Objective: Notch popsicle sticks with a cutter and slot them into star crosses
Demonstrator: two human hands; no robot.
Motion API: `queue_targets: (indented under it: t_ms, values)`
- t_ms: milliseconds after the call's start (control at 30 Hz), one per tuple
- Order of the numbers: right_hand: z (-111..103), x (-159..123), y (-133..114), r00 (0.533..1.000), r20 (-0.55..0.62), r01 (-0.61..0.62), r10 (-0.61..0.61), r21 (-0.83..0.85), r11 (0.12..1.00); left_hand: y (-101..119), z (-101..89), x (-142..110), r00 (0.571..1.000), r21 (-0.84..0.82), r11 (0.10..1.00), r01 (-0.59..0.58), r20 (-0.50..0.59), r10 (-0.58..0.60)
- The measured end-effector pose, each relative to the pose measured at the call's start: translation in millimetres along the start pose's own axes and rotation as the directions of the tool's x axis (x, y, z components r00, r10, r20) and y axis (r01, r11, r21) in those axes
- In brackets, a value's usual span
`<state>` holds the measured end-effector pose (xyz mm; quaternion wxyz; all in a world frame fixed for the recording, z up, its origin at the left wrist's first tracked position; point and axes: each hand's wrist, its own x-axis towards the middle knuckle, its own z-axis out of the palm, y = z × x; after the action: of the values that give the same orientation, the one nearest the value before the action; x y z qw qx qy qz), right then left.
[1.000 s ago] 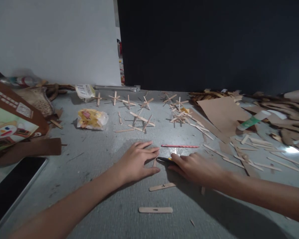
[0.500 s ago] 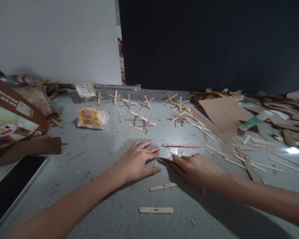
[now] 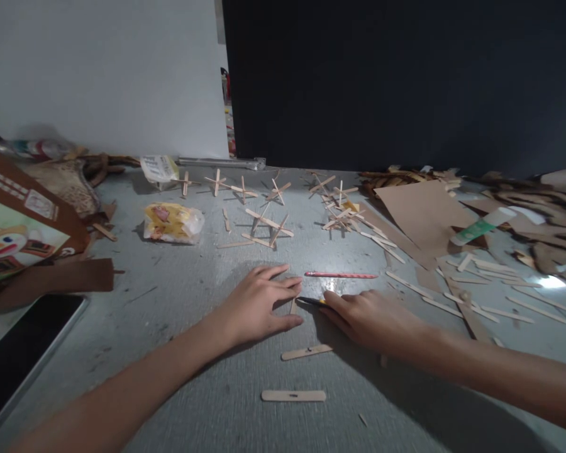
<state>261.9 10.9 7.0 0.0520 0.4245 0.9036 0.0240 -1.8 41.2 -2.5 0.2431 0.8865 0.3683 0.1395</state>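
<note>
My left hand (image 3: 259,305) lies on the table, holding down a small wooden craft stick (image 3: 293,306) with its thumb and fingers at the two ends. My right hand (image 3: 361,318) is closed around a utility knife (image 3: 314,302) with a dark blade and a bit of yellow showing. The blade's tip meets the middle of that stick. Nearer to me lie a second craft stick (image 3: 306,352) with a dark mark at its middle and a third craft stick (image 3: 293,396) with a short dark slit. Beyond my hands rests a red pencil (image 3: 342,275).
Several crossed-stick pieces (image 3: 266,221) stand toward the back. Loose sticks (image 3: 495,267), cardboard (image 3: 419,214) and a green-and-white tube (image 3: 483,226) lie on the right. On the left are a phone (image 3: 28,358), a yellow packet (image 3: 172,223) and a printed bag (image 3: 23,214).
The whole view has shifted slightly. Both hands, the knife and the held stick keep almost the same places relative to one another.
</note>
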Motion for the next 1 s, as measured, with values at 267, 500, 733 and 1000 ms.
queue_targets:
  t_ms: [267, 500, 733, 1000]
  values:
    - [-34, 8, -3, 0.979, 0.200, 0.069, -0.045, -0.114, 0.991, 2, -1.4, 1, 1.000, 0.008, 1.000, 0.003, 0.001, -0.003]
    - [-28, 8, -3, 0.983, 0.153, 0.121, -0.100, -0.137, 0.983, 4, -2.5, 1, 1.000, 0.001, 1.000, 0.016, -0.008, -0.016]
    - [4, -7, -13, 0.999, 0.028, -0.033, 0.035, -0.070, 0.997, 1, 0.6, 1, 1.000, -0.012, 1.000, 0.019, -0.021, -0.019]
    - [-4, -4, -11, 0.987, 0.114, -0.107, 0.112, -0.049, 0.993, 3, -2.5, 2, 0.999, -0.011, 0.999, 0.036, -0.002, -0.037]
